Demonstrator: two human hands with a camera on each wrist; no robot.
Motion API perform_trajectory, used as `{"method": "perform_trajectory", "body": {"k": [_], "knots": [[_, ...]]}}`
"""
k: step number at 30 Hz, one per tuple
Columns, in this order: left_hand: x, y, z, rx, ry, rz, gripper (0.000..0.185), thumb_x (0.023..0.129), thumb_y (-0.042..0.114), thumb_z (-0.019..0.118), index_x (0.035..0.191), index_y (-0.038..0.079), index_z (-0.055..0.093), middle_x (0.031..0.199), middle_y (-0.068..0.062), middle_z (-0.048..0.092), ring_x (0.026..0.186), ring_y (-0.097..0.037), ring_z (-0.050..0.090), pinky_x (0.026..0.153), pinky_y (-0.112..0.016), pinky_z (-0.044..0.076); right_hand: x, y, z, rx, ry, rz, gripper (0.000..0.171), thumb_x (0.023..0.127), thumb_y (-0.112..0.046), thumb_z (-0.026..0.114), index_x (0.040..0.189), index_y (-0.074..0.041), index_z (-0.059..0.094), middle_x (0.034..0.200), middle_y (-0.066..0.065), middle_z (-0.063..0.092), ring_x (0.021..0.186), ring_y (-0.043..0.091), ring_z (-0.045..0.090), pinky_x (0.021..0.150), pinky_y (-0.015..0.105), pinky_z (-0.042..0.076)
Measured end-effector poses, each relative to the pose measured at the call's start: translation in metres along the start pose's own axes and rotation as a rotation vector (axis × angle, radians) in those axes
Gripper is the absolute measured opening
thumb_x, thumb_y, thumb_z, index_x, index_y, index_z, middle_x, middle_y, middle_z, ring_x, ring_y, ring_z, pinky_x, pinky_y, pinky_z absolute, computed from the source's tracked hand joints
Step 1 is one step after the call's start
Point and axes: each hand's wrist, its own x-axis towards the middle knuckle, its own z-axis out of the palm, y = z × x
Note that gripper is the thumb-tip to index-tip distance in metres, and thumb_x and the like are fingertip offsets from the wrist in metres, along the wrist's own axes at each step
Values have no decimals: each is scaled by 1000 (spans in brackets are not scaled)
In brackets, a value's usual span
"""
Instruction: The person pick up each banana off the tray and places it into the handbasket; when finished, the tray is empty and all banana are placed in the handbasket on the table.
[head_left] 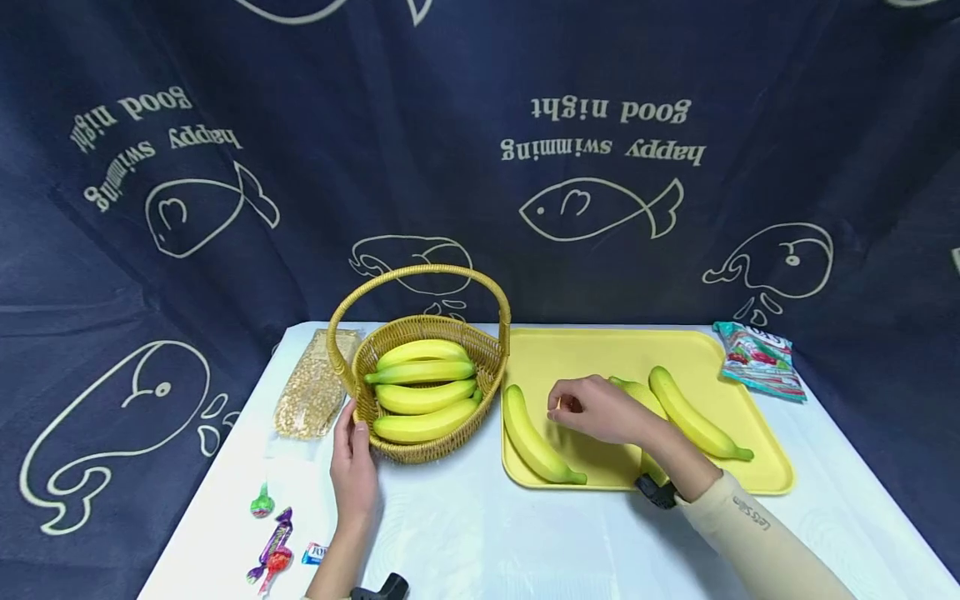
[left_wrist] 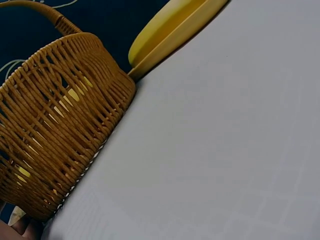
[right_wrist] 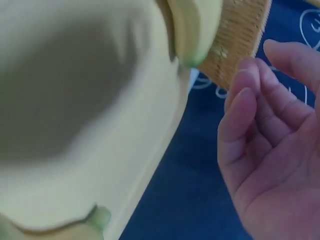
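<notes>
A wicker basket [head_left: 431, 452] with a tall arched handle holds several bananas [head_left: 423, 398] lying side by side. At its near left side, my left hand [head_left: 352, 475] touches the outer wall with fairly straight fingers. In the left wrist view only a bit of that hand shows, beside the basket's base. My right hand [head_left: 600, 408] hovers over the yellow tray [head_left: 570, 350], fingers loosely curled and nothing in them. On the tray, one banana [head_left: 534, 437] lies at the left and another banana [head_left: 693, 417] at the right. A third banana [head_left: 633, 390] is partly hidden under my right forearm.
Behind the basket's left side lies a clear bag of kernels [head_left: 307, 400]. Nearer are a green lollipop [head_left: 262, 503], a purple-wrapped candy [head_left: 276, 537], a red lollipop [head_left: 279, 560] and a small blue-and-white packet [head_left: 314, 553]. A teal snack bag [head_left: 761, 360] overlaps the tray's far right corner.
</notes>
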Motion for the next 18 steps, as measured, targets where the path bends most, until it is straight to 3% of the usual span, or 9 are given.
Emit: {"method": "perform_trajectory", "body": {"k": [5,8,11,14,18], "knots": [[2,2,-3,-16,6,-18,40,104,38,40,143,39,41,146,12,41,133,-9,36,105,-18,31,4,-7,23,-65,-41,36,20,93,-39,62,103,-22,65,77,-14,58,61,4,52,57,26,47],[-3,16,-3,-40,-16,-52,42,105,32,39,147,32,39,148,7,38,135,-13,34,104,-16,31,8,-12,34,-101,-76,73,39,88,-44,67,116,-17,61,80,-13,58,67,4,53,63,28,47],[-5,20,-2,-73,-35,-62,43,105,29,40,147,29,38,149,6,37,136,-14,34,102,-12,32,9,-15,41,-110,-117,122,61,83,-45,72,132,-16,50,77,-11,58,65,5,53,61,29,45],[-2,10,-2,-90,-31,-50,42,105,31,40,146,33,39,148,9,38,135,-12,34,101,-11,32,9,-18,46,-90,-141,175,79,80,-45,73,145,-17,36,70,-9,55,57,7,49,54,28,40],[2,1,-1,-55,-17,-18,40,104,36,40,144,37,40,146,12,39,134,-9,35,104,-15,31,10,-21,49,-120,-152,214,88,79,-46,71,150,-18,28,70,-5,54,56,10,45,52,29,37]]}}
